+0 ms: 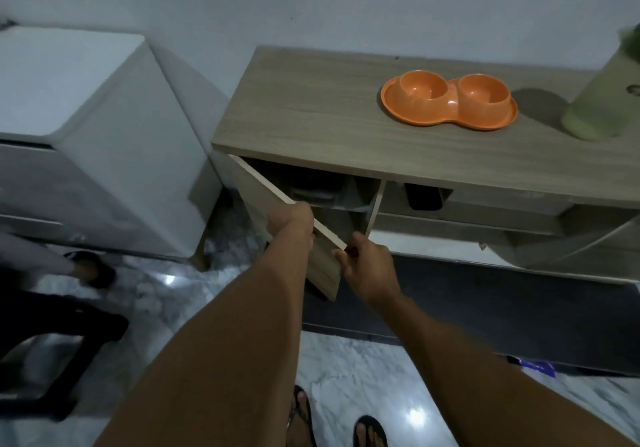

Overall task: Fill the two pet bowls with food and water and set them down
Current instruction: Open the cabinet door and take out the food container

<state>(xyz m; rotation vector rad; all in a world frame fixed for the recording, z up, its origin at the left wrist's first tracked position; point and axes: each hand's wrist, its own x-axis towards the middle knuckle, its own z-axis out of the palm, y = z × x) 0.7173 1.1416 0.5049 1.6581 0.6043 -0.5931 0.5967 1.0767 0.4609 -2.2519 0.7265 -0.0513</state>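
Note:
An orange double pet bowl (449,102) sits empty on top of a wood-grain cabinet (311,114), toward the right. A pale green bottle (604,100) stands at the cabinet's right end. Below the top, a cabinet door (322,263) hangs swung outward. My left hand (291,223) grips the door's top edge. My right hand (367,266) holds the door's outer corner with curled fingers. Dark items lie inside the open compartment (318,192), too dim to identify.
A white appliance (69,107) stands left of the cabinet with a narrow gap between. Another person's foot in a dark sandal (91,270) is at the left, above a black stool (52,342). My sandalled feet (332,422) stand on a marbled floor. A dark panel (485,308) fronts the cabinet's lower right.

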